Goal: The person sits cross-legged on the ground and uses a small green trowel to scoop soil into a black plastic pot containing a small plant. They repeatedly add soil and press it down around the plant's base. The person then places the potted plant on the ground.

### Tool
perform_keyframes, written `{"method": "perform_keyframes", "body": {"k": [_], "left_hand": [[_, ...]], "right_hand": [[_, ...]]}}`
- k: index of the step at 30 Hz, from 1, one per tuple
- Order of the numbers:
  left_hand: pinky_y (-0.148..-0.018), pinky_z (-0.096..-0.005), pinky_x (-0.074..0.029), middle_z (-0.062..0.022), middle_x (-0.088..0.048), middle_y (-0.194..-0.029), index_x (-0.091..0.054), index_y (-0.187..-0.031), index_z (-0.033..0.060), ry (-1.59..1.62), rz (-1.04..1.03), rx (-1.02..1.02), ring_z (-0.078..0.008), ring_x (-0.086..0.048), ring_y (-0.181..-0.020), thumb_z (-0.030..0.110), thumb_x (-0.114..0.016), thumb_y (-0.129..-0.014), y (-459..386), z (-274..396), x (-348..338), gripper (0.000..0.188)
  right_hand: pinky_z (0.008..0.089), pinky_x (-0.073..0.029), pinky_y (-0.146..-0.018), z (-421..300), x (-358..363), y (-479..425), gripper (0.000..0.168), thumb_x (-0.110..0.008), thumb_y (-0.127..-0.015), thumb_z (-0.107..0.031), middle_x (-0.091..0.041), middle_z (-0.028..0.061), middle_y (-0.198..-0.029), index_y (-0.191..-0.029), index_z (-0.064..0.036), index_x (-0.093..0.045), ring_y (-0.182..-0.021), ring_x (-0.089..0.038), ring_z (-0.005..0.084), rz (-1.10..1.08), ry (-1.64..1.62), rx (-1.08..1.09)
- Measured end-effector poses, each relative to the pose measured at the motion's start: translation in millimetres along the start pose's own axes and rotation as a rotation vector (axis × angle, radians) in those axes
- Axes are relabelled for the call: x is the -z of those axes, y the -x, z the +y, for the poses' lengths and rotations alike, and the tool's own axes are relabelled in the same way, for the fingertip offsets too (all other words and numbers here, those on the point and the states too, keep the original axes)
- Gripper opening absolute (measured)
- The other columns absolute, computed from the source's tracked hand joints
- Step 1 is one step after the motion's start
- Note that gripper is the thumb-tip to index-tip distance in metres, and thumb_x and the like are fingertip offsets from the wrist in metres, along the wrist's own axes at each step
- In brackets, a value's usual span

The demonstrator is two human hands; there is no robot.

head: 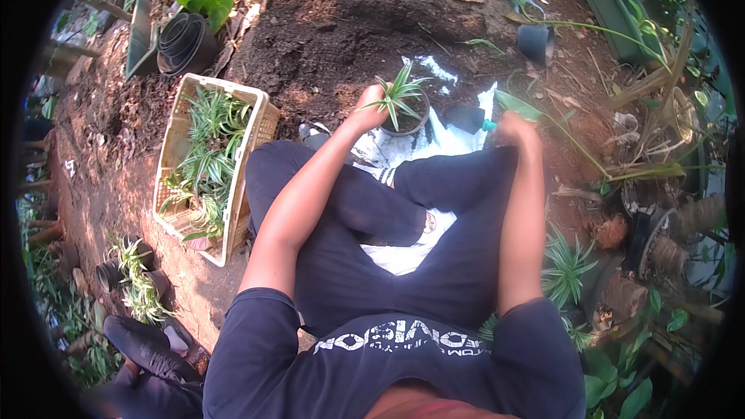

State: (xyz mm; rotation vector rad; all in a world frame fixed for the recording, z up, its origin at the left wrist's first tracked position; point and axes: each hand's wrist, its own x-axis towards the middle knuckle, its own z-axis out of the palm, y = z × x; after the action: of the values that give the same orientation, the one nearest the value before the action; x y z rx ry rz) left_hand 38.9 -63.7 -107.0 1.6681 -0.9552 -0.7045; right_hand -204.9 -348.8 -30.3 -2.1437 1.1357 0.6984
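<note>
My left hand [371,109] holds a small spider plant [400,93] with green and white striped leaves. The plant sits over a dark round pot [420,122] in front of my crossed legs; the leaves cover part of the soil inside. In my right hand [515,127] is a hand trowel with a green handle [489,125]. Its dark blade [464,119] lies just to the right of the pot, over a white plastic sheet [445,142] smeared with soil. My fingers hide most of the trowel's handle.
A cream plastic crate [169,145] full of spider plants stands on my left. Dark soil [326,35] is heaped ahead. Nested black pots [185,43] stand far left, and a single black pot [534,45] lies ahead right. Behind left, another person's leg [148,349] is near potted plants [142,279].
</note>
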Motion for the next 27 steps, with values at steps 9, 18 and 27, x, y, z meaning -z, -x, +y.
{"method": "perform_keyframes", "body": {"k": [9,18,27], "left_hand": [[-0.072,-0.0362,-0.055,-0.0104,-0.074,-0.086,-0.073,-0.106,-0.0017,0.168,-0.081,0.062,-0.0175,-0.07,-0.078,0.012,-0.068,-0.092,-32.9,32.4,-34.2,0.02],[-0.063,-0.0308,-0.055,-0.0084,-0.075,-0.087,-0.074,-0.103,-0.0038,0.08,-0.151,0.206,-0.0147,-0.071,-0.069,0.018,-0.07,-0.093,-33.7,17.0,-3.6,0.025],[-0.053,-0.0297,-0.052,-0.0072,-0.078,-0.092,-0.076,-0.102,-0.0011,0.052,-0.261,0.31,-0.0137,-0.077,-0.076,0.024,-0.069,-0.096,-37.3,33.2,8.5,0.027]], "right_hand": [[0.0474,-0.054,-0.092,83.3,-18.4,-61.9,0.032,-0.068,-0.097,-0.028,-0.075,0.013,-0.124,-0.12,-0.008,-0.076,-0.113,-0.071,0.0319,-0.206,0.459,-0.121],[0.0455,-0.054,-0.084,27.2,-45.0,-74.4,0.027,-0.059,-0.099,-0.023,-0.078,0.012,-0.107,-0.104,-0.004,-0.077,-0.092,-0.073,0.0256,-0.333,0.164,-0.099],[0.0422,-0.054,-0.07,11.6,-52.9,-60.1,0.026,-0.057,-0.107,-0.018,-0.074,0.0129,-0.091,-0.104,0.004,-0.071,-0.078,-0.069,0.0217,-0.364,0.152,-0.012]]}}
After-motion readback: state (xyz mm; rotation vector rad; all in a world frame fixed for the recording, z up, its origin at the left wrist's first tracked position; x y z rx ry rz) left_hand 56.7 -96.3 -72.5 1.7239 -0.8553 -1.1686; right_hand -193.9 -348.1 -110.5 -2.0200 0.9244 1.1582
